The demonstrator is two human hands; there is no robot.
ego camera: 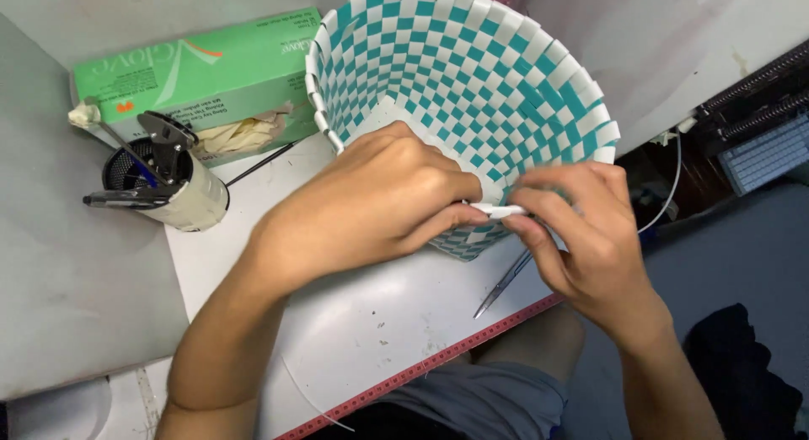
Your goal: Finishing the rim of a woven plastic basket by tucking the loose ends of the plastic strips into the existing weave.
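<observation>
White worktable carries my teal-and-white woven basket (472, 77) near its front edge, walls woven high, while my left hand (371, 200) and right hand (581, 229) both pinch one loose white strip (497, 210) (rim unfinished, I judge).

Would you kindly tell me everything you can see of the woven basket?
The basket is woven from flat teal and white strips, plastic by the look, in a checkerboard pattern. It is round and open, tipped so its mouth faces the camera, and rests on the white table. Its rim is bound in white strip. The left hand grips the near rim, and the right hand pinches a white strip at that rim. A green box stands just behind it.
</observation>
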